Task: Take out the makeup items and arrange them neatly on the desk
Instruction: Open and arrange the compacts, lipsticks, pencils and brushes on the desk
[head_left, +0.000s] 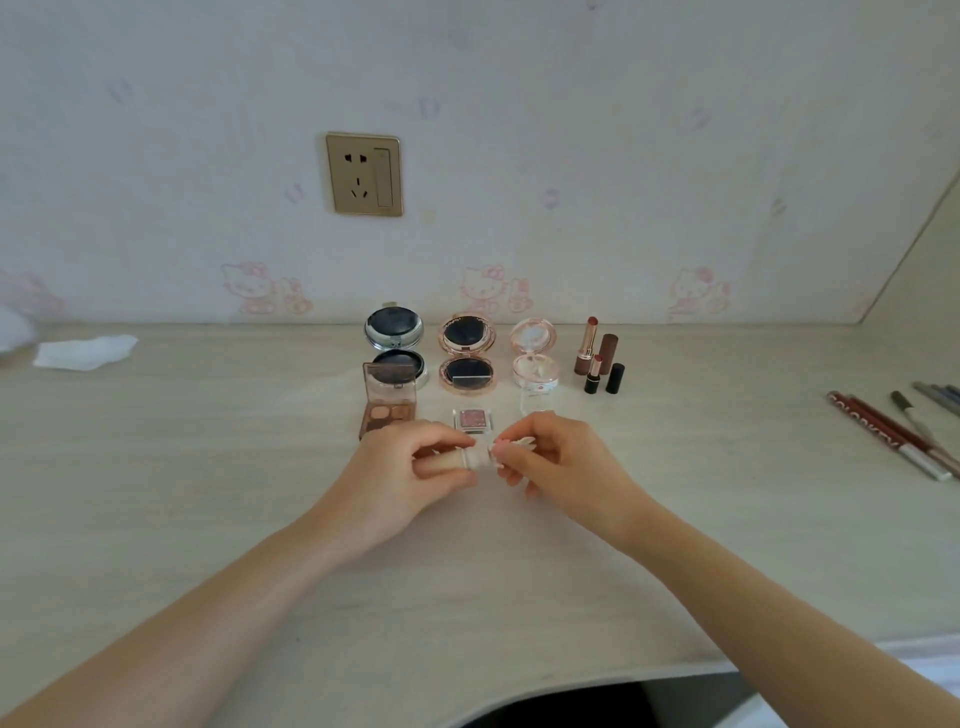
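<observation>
My left hand and my right hand meet at the desk's middle, both gripping a small clear-and-white makeup case. Just beyond it lies a small square glitter eyeshadow. A brown eyeshadow palette stands open to the left. Along the back row sit an open silver compact, an open rose-gold compact and an open pink blush compact. Two uncapped lipsticks with their caps stand at the right.
Several makeup pencils lie at the desk's right edge. A white tissue lies at the far left. A wall socket is above the desk. The desk's curved front edge runs near my arms.
</observation>
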